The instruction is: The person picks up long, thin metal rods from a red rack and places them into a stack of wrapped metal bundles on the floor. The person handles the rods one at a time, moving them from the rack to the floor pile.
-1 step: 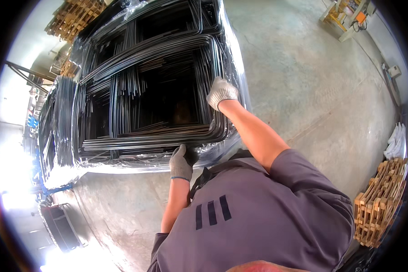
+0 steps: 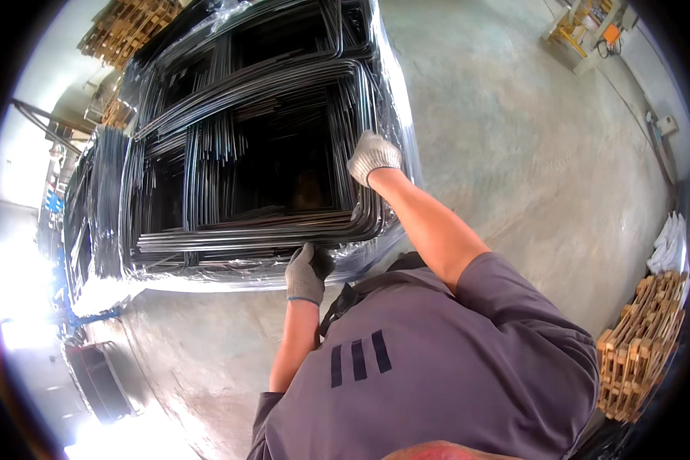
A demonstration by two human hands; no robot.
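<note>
A big stack of black bent-rod metal frames (image 2: pixel 245 239) with rounded corners lies in front of me, clear plastic film (image 2: pixel 395 84) wrapped round its sides. My right hand (image 2: pixel 374 157), in a light knitted glove, is closed on the rods of the stack's right side. At the near edge, my left hand (image 2: pixel 307 274) wears a grey glove with a dark palm. Its thumb points up against the lowest rods and its fingers curl at the edge, partly hidden. How many rods each hand grips cannot be seen.
Wooden pallets (image 2: pixel 640 345) are piled at the lower right, below white bags (image 2: pixel 668 241). More pallets (image 2: pixel 126 31) stand at the far left. Yellow equipment (image 2: pixel 586 27) is at the far right. A dark cart-like object (image 2: pixel 103 381) stands lower left on the concrete floor (image 2: pixel 506 115).
</note>
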